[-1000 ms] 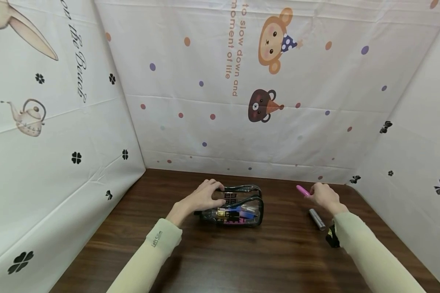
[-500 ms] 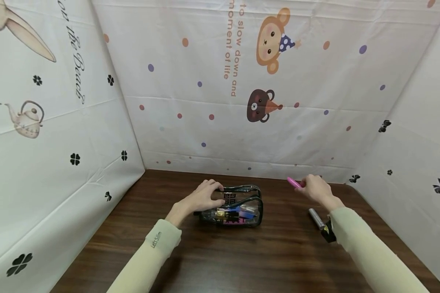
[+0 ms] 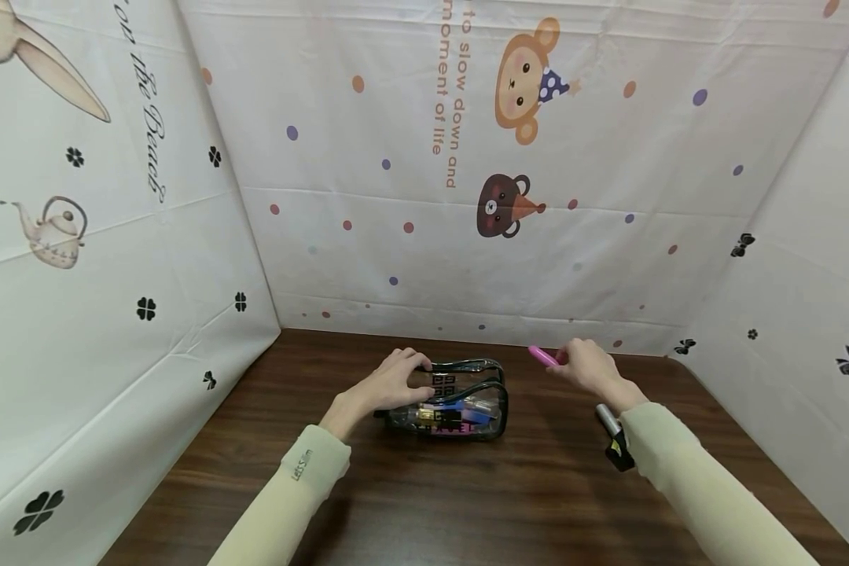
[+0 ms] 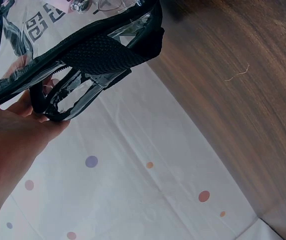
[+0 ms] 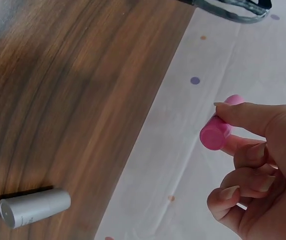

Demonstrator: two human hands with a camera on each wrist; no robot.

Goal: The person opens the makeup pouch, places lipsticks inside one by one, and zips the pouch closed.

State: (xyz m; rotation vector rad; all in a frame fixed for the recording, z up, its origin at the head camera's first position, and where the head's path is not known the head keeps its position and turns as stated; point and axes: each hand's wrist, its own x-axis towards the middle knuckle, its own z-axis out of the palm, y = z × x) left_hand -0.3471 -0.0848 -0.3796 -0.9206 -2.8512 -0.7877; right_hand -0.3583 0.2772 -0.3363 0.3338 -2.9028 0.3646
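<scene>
On the table lies a clear zip pouch with dark piping, several small items showing through its plastic. My left hand grips its upper edges at the opening, thumb and fingers spread apart across it. From the left wrist, the pouch's black mesh panel and dark rim hide part of the fingers. To the right of the pouch, my right hand pinches a slim pink tube between thumb and index finger. Seen from the right wrist, the pink tube has a flat round end, and the other fingers curl loosely.
A silver cylinder lies on the dark wooden table, near my right forearm. A black device sits at the right wrist and overlaps the cylinder's near end. Printed white cloth walls stand behind and at both sides.
My right hand has moved left with the pink tube, closer to the pouch. The left hand keeps its place on the pouch.
</scene>
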